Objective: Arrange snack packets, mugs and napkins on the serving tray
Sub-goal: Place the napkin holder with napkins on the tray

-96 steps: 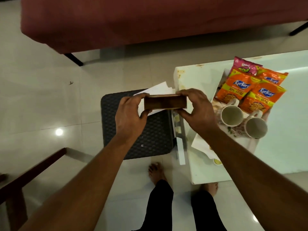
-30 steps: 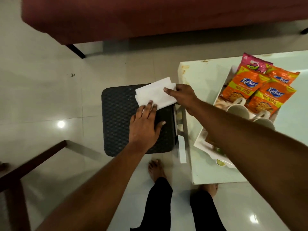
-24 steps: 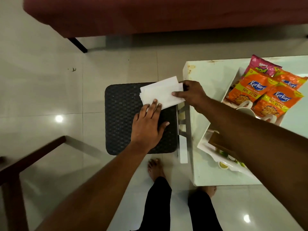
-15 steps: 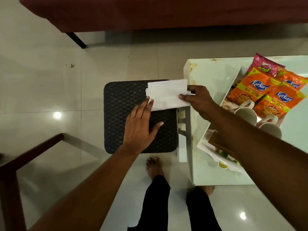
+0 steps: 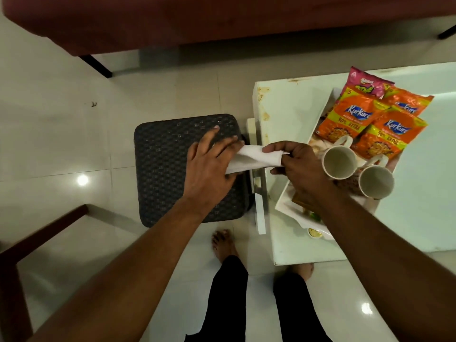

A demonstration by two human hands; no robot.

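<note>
White napkins [image 5: 254,160] hang between both hands above the gap between stool and table. My right hand [image 5: 293,164] pinches their right end. My left hand [image 5: 209,166] grips their left end, its outer fingers spread over the stool. The white serving tray [image 5: 287,203] sits on the table at the right. It carries several orange snack packets [image 5: 352,117], one pink packet [image 5: 365,81] and two white mugs [image 5: 340,162] lying on their sides. A brown holder [image 5: 299,199] lies in the tray, mostly hidden by my right forearm.
A black woven stool [image 5: 167,169] stands left of the pale green table [image 5: 291,109]. A dark red sofa [image 5: 222,18] runs across the top. A wooden frame [image 5: 37,233] is at the lower left. My bare feet [image 5: 223,243] stand on the tiled floor.
The brown holder, held in both hands earlier, now lies in the tray. The napkins have left the stool top and been lifted rightwards, now held between both hands.
</note>
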